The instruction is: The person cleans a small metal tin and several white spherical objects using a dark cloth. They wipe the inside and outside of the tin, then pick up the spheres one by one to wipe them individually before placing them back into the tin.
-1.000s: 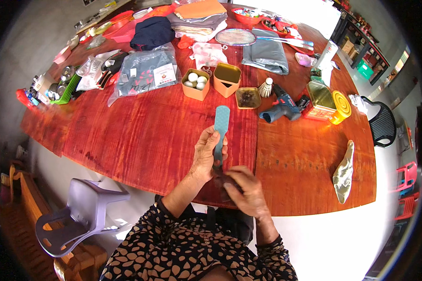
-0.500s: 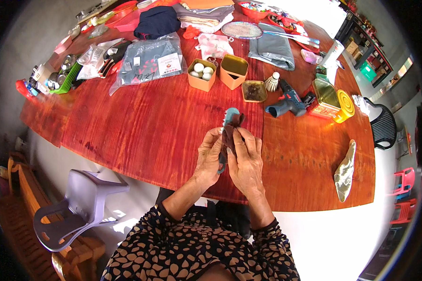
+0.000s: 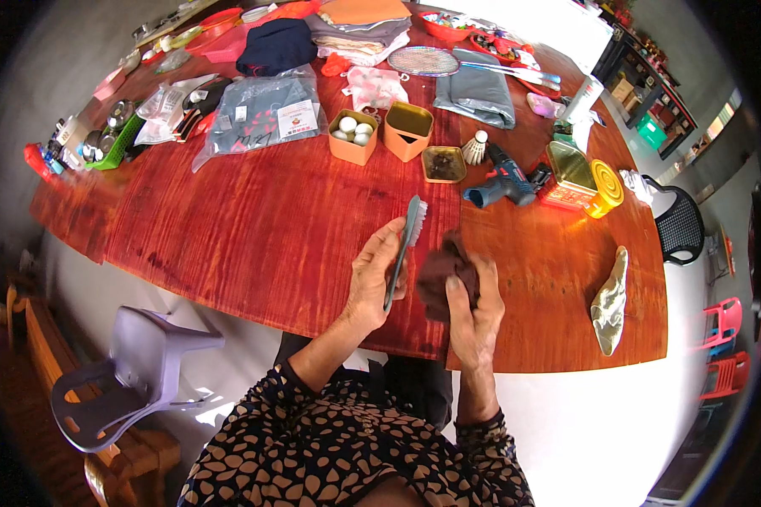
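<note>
My left hand point(image 3: 375, 275) is closed round the handle of a brush point(image 3: 407, 232), held upright with its pale bristles turned to the right. The brush has a dark grey-green back. To its right, my right hand point(image 3: 475, 313) grips a crumpled dark brown cloth point(image 3: 440, 275), apart from the brush. Both hands are above the near edge of the red-brown wooden table point(image 3: 254, 228). Beyond them stand an orange box of white balls point(image 3: 353, 139), an open orange box point(image 3: 407, 139) and a small square tin with dark contents point(image 3: 444, 166).
Right of the tin are a shuttlecock point(image 3: 475, 149), a blue cordless drill point(image 3: 507, 182), a red tin point(image 3: 566, 177) and a yellow lid point(image 3: 604, 188). A shiny pale pouch point(image 3: 610, 302) lies near the right edge. Bagged clothing point(image 3: 262, 114) lies far left. A purple chair point(image 3: 144, 355) stands lower left.
My hands have moved apart. The brown cloth has come off the brush and gone right in my right hand. The brush has turned, so its bristles now face right.
</note>
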